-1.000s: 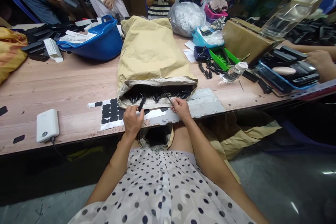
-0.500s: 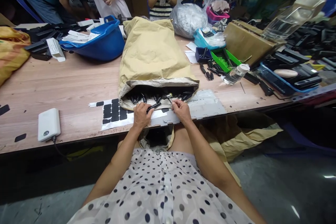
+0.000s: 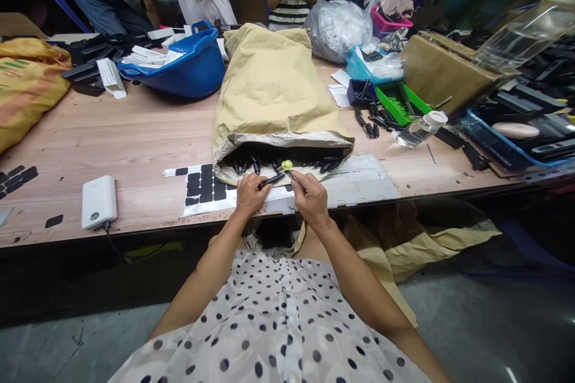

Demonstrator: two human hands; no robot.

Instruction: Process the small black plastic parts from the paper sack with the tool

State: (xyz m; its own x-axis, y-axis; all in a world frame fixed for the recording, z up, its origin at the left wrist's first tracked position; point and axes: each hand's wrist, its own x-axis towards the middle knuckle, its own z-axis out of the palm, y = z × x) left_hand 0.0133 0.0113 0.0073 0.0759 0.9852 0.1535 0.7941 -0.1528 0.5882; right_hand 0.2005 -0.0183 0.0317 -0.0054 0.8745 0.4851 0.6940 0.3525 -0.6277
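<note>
My left hand [image 3: 250, 195] is closed round a slim black pen-like piece [image 3: 272, 179], which points right in front of the sack's mouth. My right hand [image 3: 311, 198] grips the thin handle of a small hammer [image 3: 286, 165]; its head has a yellow end, close above the tip of the black piece. Whether the two touch I cannot tell. Just behind both hands lies a tan paper sack [image 3: 274, 90], its mouth facing me, with many black pieces [image 3: 256, 163] inside. Under my left hand are a sheet of black stickers [image 3: 205, 185] and a grey board [image 3: 359, 179].
A white power bank [image 3: 99, 202] with a cable lies left. Behind it stand a blue basin [image 3: 179, 75] of white boxes and an orange sack [image 3: 31, 90]. To the right are a green tray [image 3: 402, 102], a bottle [image 3: 421, 130] and a carton [image 3: 449, 72]. People stand across the table.
The view has shifted slightly left. The hammer's head has turned so its yellow end shows more. My left hand still holds the black piece.
</note>
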